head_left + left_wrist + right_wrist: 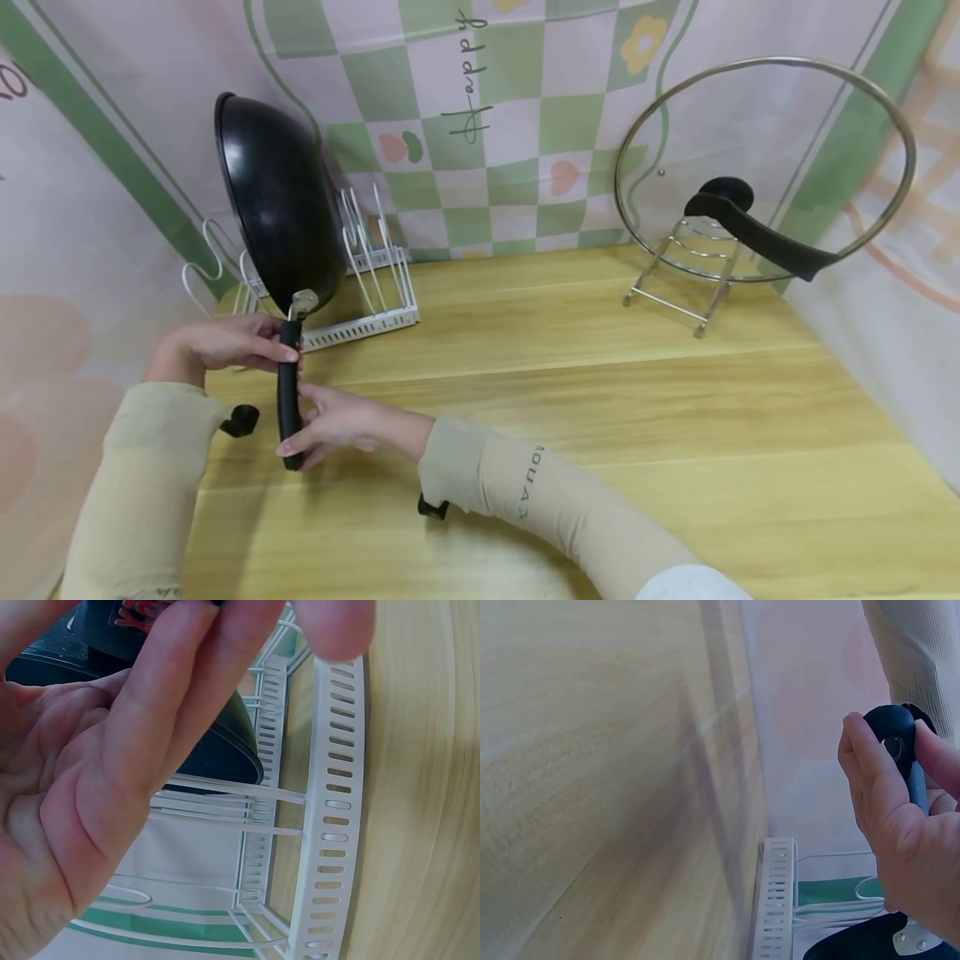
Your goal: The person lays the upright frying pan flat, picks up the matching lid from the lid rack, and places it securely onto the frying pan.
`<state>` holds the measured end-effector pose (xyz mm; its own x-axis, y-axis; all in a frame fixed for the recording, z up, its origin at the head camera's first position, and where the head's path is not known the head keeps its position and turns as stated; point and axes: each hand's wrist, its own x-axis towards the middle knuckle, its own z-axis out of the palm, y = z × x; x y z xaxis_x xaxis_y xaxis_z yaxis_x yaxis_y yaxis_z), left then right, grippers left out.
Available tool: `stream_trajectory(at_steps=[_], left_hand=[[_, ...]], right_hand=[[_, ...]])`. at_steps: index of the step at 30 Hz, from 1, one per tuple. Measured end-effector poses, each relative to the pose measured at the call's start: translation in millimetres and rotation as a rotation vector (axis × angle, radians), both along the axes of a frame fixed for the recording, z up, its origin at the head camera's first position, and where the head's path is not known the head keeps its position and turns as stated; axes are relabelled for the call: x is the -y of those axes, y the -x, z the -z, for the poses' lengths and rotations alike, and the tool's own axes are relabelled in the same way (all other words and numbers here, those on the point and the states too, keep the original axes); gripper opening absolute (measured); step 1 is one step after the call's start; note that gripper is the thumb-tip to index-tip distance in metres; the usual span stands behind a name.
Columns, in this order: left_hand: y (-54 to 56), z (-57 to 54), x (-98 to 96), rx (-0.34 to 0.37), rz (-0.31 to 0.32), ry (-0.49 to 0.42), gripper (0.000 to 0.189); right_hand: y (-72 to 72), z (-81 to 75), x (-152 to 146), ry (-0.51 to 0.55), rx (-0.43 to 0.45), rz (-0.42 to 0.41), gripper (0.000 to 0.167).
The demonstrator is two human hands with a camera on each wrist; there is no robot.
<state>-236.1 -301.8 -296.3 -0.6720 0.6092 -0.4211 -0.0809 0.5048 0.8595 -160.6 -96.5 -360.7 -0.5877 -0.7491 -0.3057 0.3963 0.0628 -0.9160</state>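
Observation:
A black wok point(277, 192) stands on its side in a white wire rack point(360, 329) at the back left, its long black handle point(288, 400) pointing toward me. My left hand point(232, 342) grips the handle close to the metal joint. Nearer its free end, my right hand point(333, 425) pinches the same handle between thumb and fingers. The right wrist view shows the right hand point(900, 787) around the handle's end. In the left wrist view, the left hand point(112, 750) covers much of the wok, whose dark rim point(232, 754) shows between the rack's wires.
At the back right, a glass lid point(765, 167) with a black handle leans upright in a small metal stand point(675, 292). A patterned cloth point(495, 125) hangs behind the wooden table point(600, 417). More wire dividers point(367, 242) rise to the right of the wok.

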Motion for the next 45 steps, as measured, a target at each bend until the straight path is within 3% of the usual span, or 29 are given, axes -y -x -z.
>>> stream_trajectory(at_steps=[14,32,45], left_hand=[[-2.8,6.5,2.0,-0.023,-0.006,-0.055,0.018],[-3.4,0.7,-4.9,-0.042,-0.040,-0.018,0.024],[-4.8,-2.5,-11.2,-0.080,-0.024,-0.036,0.025]], right_hand=[[0.4,-2.3,-4.1,-0.025,-0.030,-0.026,0.089],[4.3,-3.8,-8.7,-0.048,-0.056,-0.013,0.093],[6.0,-3.7,-15.3,-0.038,-0.059,-0.007,0.094]])
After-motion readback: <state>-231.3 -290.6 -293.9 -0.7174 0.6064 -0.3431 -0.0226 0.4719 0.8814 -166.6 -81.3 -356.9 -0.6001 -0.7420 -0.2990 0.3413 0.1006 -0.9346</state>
